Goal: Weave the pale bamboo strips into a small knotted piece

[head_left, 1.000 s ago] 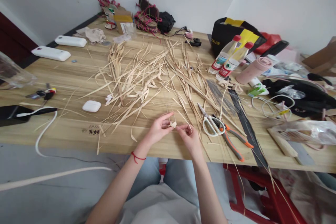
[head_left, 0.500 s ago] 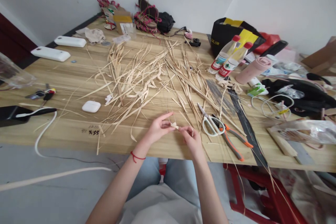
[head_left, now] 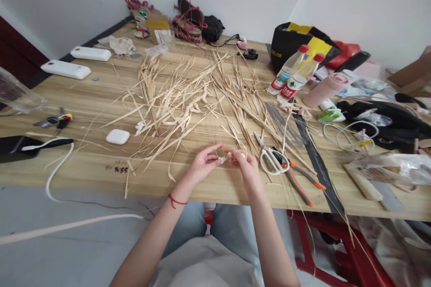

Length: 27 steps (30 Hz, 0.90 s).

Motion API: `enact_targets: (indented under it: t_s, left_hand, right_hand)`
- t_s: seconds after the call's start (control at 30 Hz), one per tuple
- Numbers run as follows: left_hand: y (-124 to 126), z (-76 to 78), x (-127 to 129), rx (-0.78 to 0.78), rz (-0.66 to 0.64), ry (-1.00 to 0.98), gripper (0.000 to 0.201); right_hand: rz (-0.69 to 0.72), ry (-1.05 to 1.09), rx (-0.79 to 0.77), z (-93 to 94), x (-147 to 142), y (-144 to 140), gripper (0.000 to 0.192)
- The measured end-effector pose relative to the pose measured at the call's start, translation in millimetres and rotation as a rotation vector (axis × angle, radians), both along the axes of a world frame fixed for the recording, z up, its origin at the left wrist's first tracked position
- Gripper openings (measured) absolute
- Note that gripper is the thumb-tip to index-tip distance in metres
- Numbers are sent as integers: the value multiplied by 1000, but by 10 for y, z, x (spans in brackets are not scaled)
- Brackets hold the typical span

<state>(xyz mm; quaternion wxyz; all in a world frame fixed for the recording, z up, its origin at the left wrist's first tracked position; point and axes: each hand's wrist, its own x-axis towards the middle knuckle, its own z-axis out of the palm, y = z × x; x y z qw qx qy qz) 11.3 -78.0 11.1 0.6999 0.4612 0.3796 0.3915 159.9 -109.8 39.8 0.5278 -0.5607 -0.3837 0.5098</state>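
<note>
the left hand [head_left: 203, 165] and the right hand [head_left: 247, 164] meet over the near edge of the desk [head_left: 84, 98], both pinching a small folded piece of straw [head_left: 225, 158] between them. over the last second the right hand has come up and in toward the left, so the gap between the two has closed and the piece now sits almost hidden between the fingertips. the left fingers are clamped on its left end with the index finger stretched out above; the right fingers are curled together on its right end. the left hand has barely shifted. judging by that, the fold is being tightened rather than let go. the white-handled scissors [head_left: 271, 157] lie just beside the right hand at 3 o'clock, orange-handled pliers [head_left: 299, 181] beyond them. the loose straw strips [head_left: 182, 94] spread at 12 o'clock. a white earbud case [head_left: 117, 136] rests at 9 o'clock.
</note>
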Motion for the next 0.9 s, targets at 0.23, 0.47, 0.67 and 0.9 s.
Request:
enact_targets:
  t_s: [0.23, 0.47, 0.67, 0.9]
  left_hand:
    - [16, -97, 8, 2, 13, -28, 56]
    - [27, -33, 13, 7, 12, -109, 50]
    - [53, -62, 21, 21, 42, -152, 46]
    - [49, -72, 5, -7, 29, -147, 58]
  right_hand:
    - [234, -9, -1, 152, -15, 344, 27]
    - [370, -122, 37, 84, -129, 594, 23]
    - [397, -239, 124, 68, -208, 602, 17]
    - [146, -300, 208, 7, -206, 552, 18]
